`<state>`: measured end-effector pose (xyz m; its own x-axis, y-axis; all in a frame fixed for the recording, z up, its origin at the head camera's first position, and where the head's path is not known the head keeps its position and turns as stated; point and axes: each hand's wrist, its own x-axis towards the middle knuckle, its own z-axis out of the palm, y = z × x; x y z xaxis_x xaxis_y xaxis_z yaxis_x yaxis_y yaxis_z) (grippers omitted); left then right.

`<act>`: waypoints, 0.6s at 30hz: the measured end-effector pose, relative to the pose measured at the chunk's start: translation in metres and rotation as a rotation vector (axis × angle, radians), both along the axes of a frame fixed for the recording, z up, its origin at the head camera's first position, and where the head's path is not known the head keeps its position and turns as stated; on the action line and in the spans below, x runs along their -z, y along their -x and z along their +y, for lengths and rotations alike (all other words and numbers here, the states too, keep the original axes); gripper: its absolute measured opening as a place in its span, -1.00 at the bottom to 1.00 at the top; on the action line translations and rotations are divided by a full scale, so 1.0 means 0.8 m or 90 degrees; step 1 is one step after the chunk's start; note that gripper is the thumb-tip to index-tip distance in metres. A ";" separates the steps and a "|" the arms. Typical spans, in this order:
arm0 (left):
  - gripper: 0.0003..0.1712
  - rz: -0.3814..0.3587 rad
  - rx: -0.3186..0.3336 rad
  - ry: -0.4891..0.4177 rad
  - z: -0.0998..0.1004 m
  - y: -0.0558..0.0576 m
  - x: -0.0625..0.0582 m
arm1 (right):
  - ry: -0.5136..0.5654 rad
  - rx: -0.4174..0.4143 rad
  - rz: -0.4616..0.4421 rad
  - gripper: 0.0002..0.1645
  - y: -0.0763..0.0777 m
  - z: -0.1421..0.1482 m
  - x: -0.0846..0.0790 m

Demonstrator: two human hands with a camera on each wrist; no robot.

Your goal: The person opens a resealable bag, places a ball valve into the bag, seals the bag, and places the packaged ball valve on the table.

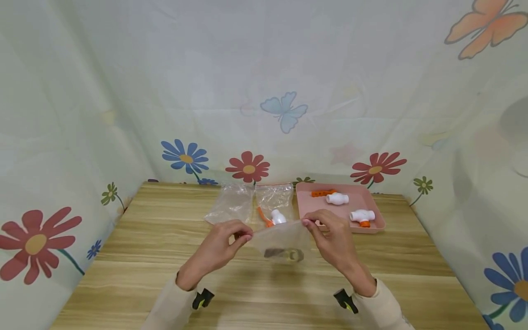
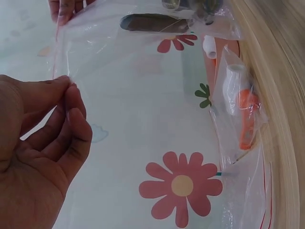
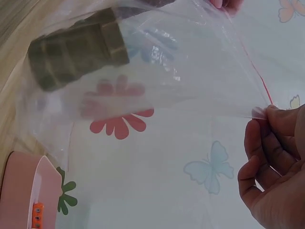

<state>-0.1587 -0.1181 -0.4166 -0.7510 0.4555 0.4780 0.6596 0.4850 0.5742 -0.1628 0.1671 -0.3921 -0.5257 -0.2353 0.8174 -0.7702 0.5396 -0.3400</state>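
Observation:
A clear zip bag (image 1: 277,234) with a red seal line hangs between my two hands above the table. Inside it lies a brass-coloured ball valve (image 3: 78,50) with a dark lever handle (image 2: 153,23). My left hand (image 1: 220,244) pinches the bag's left top corner between thumb and fingers. At the opposite top corner, my right hand (image 1: 332,238) pinches the edge the same way. Just beyond the held bag, a white valve (image 1: 278,216) with an orange handle rests in another clear bag (image 1: 274,195).
At the back right stands a pink tray (image 1: 307,201) with a white valve (image 1: 337,198) beside an orange handle, and another white valve (image 1: 362,215) with orange. A flat clear bag (image 1: 231,201) lies to the left on the wooden table (image 1: 165,256). Printed cloth encloses the back and sides.

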 end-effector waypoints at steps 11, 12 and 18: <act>-0.93 0.111 -0.050 -0.084 0.005 -0.001 -0.011 | 0.032 -0.005 -0.045 -0.88 0.003 0.007 0.014; -0.92 0.115 -0.050 -0.090 0.006 -0.001 -0.011 | 0.034 -0.004 -0.050 -0.92 0.003 0.008 0.015; -0.89 0.114 -0.051 -0.106 0.009 0.001 -0.006 | 0.044 0.009 -0.106 -0.96 0.003 0.012 0.027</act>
<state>-0.1598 -0.1106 -0.4114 -0.6778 0.3013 0.6706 0.7214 0.4484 0.5277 -0.1654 0.1763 -0.4135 -0.6586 -0.1736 0.7322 -0.6923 0.5211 -0.4992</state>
